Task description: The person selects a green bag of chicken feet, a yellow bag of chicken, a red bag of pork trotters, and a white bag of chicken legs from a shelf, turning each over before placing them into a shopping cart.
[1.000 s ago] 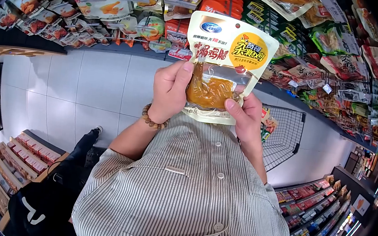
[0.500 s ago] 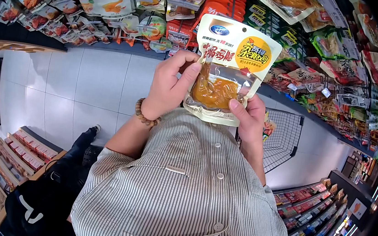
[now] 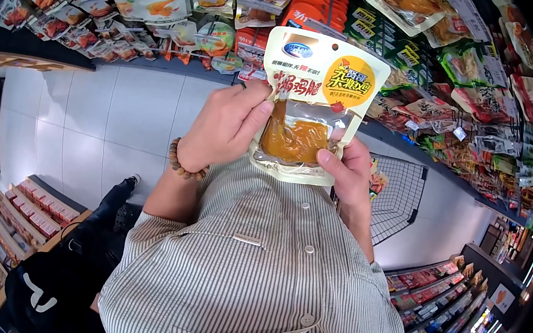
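Note:
A cream-coloured packet of vacuum-packed chicken leg point(image 3: 296, 140) is held up in front of my chest, its printed front and clear window facing me. My left hand point(image 3: 229, 123), with a brown bead bracelet at the wrist, pinches the packet's left edge between thumb and fingers. Lower down on the right side, my right hand point(image 3: 349, 167) grips it with the thumb on the front by the window; the fingers are mostly hidden behind. Through the window shows a brown, glossy piece of meat. A small hang hole sits at the packet's top.
Hanging snack packets point(image 3: 153, 5) line the shelf ahead, with red packs point(image 3: 313, 2) and green packs point(image 3: 408, 51) further right. A wire shopping cart point(image 3: 397, 193) stands right of me. A person in dark clothes point(image 3: 53, 280) is at lower left. Shelves point(image 3: 440, 302) stand lower right.
Both hands have brought the packet slightly left and down, still gripping it. My left wrist has shifted left.

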A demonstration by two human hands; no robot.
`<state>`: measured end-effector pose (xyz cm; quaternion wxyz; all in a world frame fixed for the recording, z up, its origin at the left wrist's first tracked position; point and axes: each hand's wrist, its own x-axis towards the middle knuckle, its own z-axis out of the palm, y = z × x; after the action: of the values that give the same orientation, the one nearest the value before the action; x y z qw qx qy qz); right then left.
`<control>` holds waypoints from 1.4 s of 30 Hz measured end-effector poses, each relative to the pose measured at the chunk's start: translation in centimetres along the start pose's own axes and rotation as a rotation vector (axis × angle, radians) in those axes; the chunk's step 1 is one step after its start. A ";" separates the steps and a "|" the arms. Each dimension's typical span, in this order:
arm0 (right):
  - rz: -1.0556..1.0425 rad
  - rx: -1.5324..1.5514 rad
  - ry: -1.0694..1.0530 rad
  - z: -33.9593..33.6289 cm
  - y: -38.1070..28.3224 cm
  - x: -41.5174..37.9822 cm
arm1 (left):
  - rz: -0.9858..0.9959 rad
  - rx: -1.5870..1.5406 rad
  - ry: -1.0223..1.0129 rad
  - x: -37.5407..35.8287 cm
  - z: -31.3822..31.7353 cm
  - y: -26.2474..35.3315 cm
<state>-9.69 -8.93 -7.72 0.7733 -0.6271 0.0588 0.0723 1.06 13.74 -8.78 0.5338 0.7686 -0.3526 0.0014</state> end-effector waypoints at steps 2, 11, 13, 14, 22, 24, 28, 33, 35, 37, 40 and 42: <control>-0.018 -0.006 0.002 0.0 0.1 0.0 | -0.016 -0.009 -0.001 0.0 0.1 -0.1; 0.005 0.065 -0.004 0.2 0.2 0.2 | -0.049 -0.054 0.084 0.2 0.5 0.2; 0.025 0.078 0.001 0.4 0.0 0.2 | -0.082 -0.131 0.166 0.2 0.9 0.3; 0.014 0.076 -0.003 0.5 0.0 0.2 | -0.081 -0.133 0.165 0.2 1.0 0.2; -0.011 0.060 -0.021 0.6 0.5 0.5 | -0.062 -0.174 0.377 -0.2 2.2 -0.2; -0.003 0.103 0.023 1.4 0.2 0.7 | -0.109 -0.219 0.396 -0.4 2.4 -0.2; -0.035 0.083 0.003 1.7 0.2 1.1 | -0.186 -0.314 0.471 -0.7 2.5 0.4; -0.059 0.122 0.025 1.8 0.1 1.3 | -0.162 -0.330 0.556 -1.0 3.2 0.4; -0.060 0.115 0.008 1.7 -0.2 1.4 | -0.164 -0.336 0.578 -0.9 3.4 0.6; -0.063 0.111 -0.003 1.8 -0.3 1.4 | -0.182 -0.356 0.627 -0.9 3.6 1.0; -0.065 0.132 0.038 2.1 -0.4 1.3 | -0.210 -0.413 0.593 -0.8 3.8 0.7; -0.041 0.122 0.083 2.1 -0.3 1.2 | -0.211 -0.397 0.555 -0.7 3.8 0.2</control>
<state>-8.45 -6.89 -7.24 0.8084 -0.5823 0.0824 0.0266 -1.01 10.98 -10.55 0.7452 0.6526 -0.1061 0.0865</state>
